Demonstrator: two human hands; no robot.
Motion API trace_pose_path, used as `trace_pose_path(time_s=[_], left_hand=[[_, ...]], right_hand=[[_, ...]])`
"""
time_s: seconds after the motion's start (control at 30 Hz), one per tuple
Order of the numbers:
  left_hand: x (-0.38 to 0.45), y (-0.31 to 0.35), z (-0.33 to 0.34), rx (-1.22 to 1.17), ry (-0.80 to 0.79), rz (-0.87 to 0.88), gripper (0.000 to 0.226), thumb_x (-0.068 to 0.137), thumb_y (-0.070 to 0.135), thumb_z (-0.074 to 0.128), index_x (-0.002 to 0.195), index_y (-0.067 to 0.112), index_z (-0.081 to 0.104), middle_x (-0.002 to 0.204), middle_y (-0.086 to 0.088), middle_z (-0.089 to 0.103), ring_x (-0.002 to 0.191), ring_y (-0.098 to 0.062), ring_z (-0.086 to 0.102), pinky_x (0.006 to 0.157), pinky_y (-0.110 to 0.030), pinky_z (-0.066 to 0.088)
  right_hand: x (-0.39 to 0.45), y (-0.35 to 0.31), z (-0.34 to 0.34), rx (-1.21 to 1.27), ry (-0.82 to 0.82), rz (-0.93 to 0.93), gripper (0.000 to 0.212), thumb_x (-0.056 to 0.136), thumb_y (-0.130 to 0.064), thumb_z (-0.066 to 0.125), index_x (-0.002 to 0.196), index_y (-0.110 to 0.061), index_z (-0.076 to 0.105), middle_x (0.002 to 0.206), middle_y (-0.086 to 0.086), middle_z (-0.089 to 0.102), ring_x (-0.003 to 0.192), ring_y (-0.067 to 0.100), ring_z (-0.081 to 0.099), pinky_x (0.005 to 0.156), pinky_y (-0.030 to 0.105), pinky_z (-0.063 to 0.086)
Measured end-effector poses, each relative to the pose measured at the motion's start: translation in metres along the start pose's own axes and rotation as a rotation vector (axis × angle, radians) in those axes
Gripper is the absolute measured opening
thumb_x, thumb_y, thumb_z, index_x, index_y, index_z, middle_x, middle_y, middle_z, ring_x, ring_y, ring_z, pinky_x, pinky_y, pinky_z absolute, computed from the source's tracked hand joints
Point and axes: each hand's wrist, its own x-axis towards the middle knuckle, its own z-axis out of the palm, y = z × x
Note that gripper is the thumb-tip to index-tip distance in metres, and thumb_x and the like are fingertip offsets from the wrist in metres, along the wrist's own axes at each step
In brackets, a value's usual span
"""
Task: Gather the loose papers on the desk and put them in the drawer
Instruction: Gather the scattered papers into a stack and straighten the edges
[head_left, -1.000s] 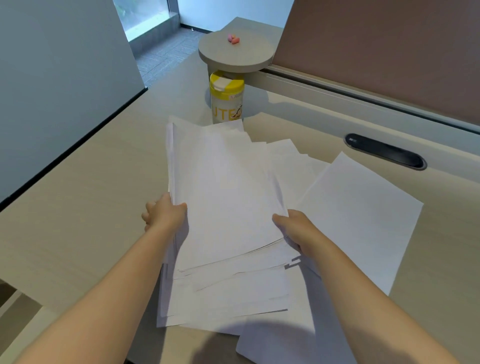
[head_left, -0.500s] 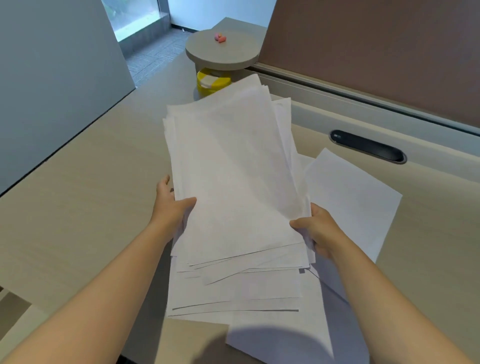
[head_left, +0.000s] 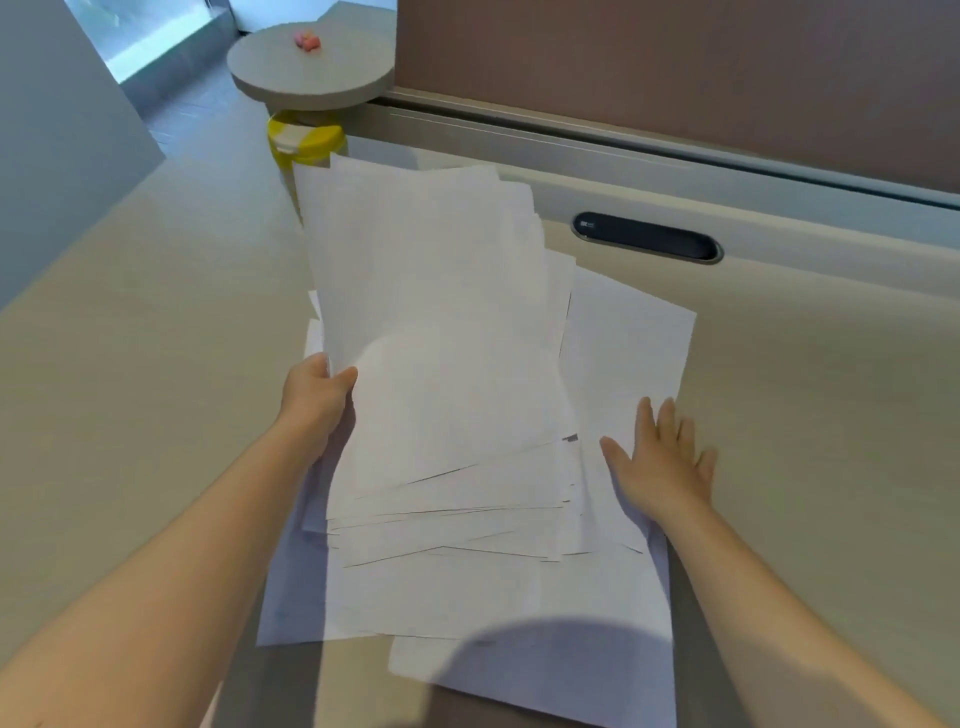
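A fanned stack of white papers (head_left: 441, 332) is held up off the desk, tilted away from me. My left hand (head_left: 314, 397) grips its left edge, thumb on top. My right hand (head_left: 662, 457) lies flat with fingers spread on a single sheet (head_left: 631, 338) that lies on the desk to the right of the stack. More loose sheets (head_left: 519, 649) lie flat on the desk under and in front of the stack, near the front edge. No drawer is in view.
A yellow-lidded canister (head_left: 306, 143) stands behind the stack, partly hidden by it. Above it is a round grey shelf (head_left: 311, 73) with a small pink object (head_left: 307, 40). A dark cable slot (head_left: 647, 238) sits in the beige desk (head_left: 130, 364) below a brown partition (head_left: 675, 67).
My right hand has let go of the stack and moved right, down onto the single sheet. The left hand alone holds the stack, which has dropped slightly lower.
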Motion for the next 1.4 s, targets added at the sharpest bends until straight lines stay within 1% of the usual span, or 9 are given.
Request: trace_pose_path(time_s=[0.2,0.33,0.47,0.57,0.93,1.1,1.2,1.3,1.4], left_hand=[[0.005,-0.007,-0.007,0.094,0.011,-0.038,0.025,0.091,0.010,0.045,0.109,-0.002,0.060,0.108,-0.021,0.062,0.097,-0.027,0.054,0.080,-0.028,0.035],[-0.001,-0.011,-0.010,0.335,0.028,-0.038,0.022,0.088,0.022,0.049,0.101,0.010,0.062,0.116,-0.020,0.059,0.117,-0.037,0.049,0.094,-0.040,0.038],[-0.007,-0.014,-0.020,0.673,-0.013,-0.031,0.059,0.088,0.037,0.051,0.141,0.020,0.032,0.153,-0.012,0.024,0.141,-0.038,0.015,0.113,-0.049,0.017],[-0.006,-0.023,-0.021,0.703,-0.102,-0.031,0.077,0.089,0.042,0.047,0.148,0.013,0.007,0.159,-0.011,0.004,0.146,-0.034,-0.003,0.117,-0.049,0.005],[0.006,-0.006,0.003,0.688,-0.280,0.158,0.081,0.089,0.032,0.050,0.148,0.013,-0.001,0.158,-0.011,0.012,0.147,-0.029,0.004,0.119,-0.043,0.012],[-0.005,-0.001,-0.002,0.622,-0.093,-0.023,0.071,0.086,0.034,0.054,0.145,0.029,0.016,0.156,-0.007,0.017,0.137,-0.036,0.020,0.109,-0.047,0.024],[-0.011,-0.002,-0.012,0.561,-0.017,-0.205,0.077,0.081,0.036,0.062,0.142,0.014,0.022,0.148,-0.014,0.022,0.130,-0.037,0.027,0.105,-0.046,0.031],[-0.018,-0.002,-0.014,0.507,-0.038,-0.288,0.080,0.080,0.034,0.065,0.139,0.001,0.021,0.144,-0.018,0.026,0.129,-0.039,0.034,0.102,-0.046,0.035],[-0.030,-0.004,-0.008,0.435,-0.082,-0.323,0.073,0.083,0.030,0.059,0.136,-0.001,0.021,0.143,-0.020,0.033,0.129,-0.040,0.038,0.100,-0.044,0.038]], right_hand=[[0.009,-0.029,-0.007,0.167,-0.109,-0.344,0.049,0.098,-0.023,0.025,0.146,-0.026,0.014,0.159,-0.003,0.000,0.146,0.018,-0.011,0.115,0.042,-0.014],[0.012,-0.039,-0.008,0.369,0.098,-0.205,0.044,0.096,-0.019,0.031,0.140,-0.015,0.032,0.157,0.006,0.018,0.146,0.023,0.004,0.118,0.041,-0.002],[0.005,-0.032,-0.004,0.235,-0.015,-0.039,0.066,0.095,-0.039,0.030,0.147,-0.009,0.003,0.158,0.012,-0.007,0.145,0.027,-0.010,0.118,0.045,-0.003],[0.002,-0.035,0.002,0.210,-0.070,-0.088,0.070,0.095,-0.043,0.026,0.146,-0.009,-0.007,0.157,0.010,-0.017,0.144,0.023,-0.018,0.116,0.045,-0.009],[0.031,-0.064,-0.007,0.296,-0.104,-0.269,0.055,0.097,-0.035,0.023,0.147,-0.024,0.003,0.159,-0.001,-0.009,0.144,0.021,-0.019,0.116,0.043,-0.013],[0.031,-0.055,-0.018,0.639,0.102,-0.080,0.038,0.088,-0.029,0.048,0.118,-0.004,0.052,0.139,0.017,0.042,0.131,0.035,0.036,0.108,0.042,0.031],[0.029,-0.048,-0.028,0.779,0.078,0.090,0.056,0.086,-0.027,0.055,0.132,0.001,0.040,0.140,0.012,0.041,0.128,0.032,0.041,0.102,0.038,0.037],[0.026,-0.047,-0.027,0.880,0.037,0.150,0.042,0.087,-0.025,0.055,0.121,-0.003,0.044,0.123,0.004,0.043,0.109,0.024,0.048,0.081,0.029,0.042],[0.017,-0.054,-0.020,1.049,-0.081,0.210,0.049,0.089,-0.026,0.050,0.128,0.001,0.041,0.127,0.011,0.051,0.118,0.031,0.050,0.098,0.037,0.039]])
